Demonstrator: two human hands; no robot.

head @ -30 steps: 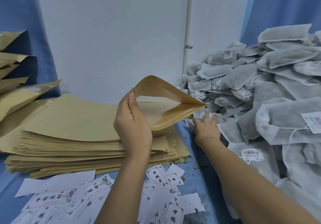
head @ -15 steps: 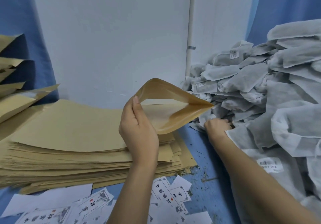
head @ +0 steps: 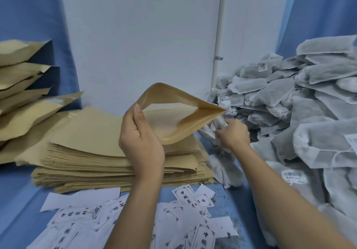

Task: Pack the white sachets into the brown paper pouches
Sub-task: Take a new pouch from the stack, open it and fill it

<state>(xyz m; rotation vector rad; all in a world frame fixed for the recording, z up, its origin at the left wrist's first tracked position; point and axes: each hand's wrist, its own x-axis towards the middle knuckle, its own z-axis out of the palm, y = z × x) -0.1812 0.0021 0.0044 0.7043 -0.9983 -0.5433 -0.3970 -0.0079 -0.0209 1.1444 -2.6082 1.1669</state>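
My left hand (head: 142, 144) pinches the near corner of a brown paper pouch (head: 173, 117), held up with its mouth spread wide and facing me. Just right of the pouch's pointed corner, my right hand (head: 232, 134) is closed around a white sachet (head: 217, 124) at the left foot of a big heap of white sachets (head: 301, 102). The sachet is bunched in my fingers and partly hidden. Under the pouch lies a thick stack of flat brown pouches (head: 108, 152).
Several filled brown pouches (head: 21, 102) are piled at the left edge. Printed white paper labels (head: 185, 200) are scattered over the blue table (head: 17, 194) near me. A white wall panel (head: 139, 36) and a thin pipe (head: 217, 55) stand behind.
My right hand reached into the foot of the sachet heap, closed on a sachet and pulled it up toward the pouch's corner. My left hand kept the pouch open.
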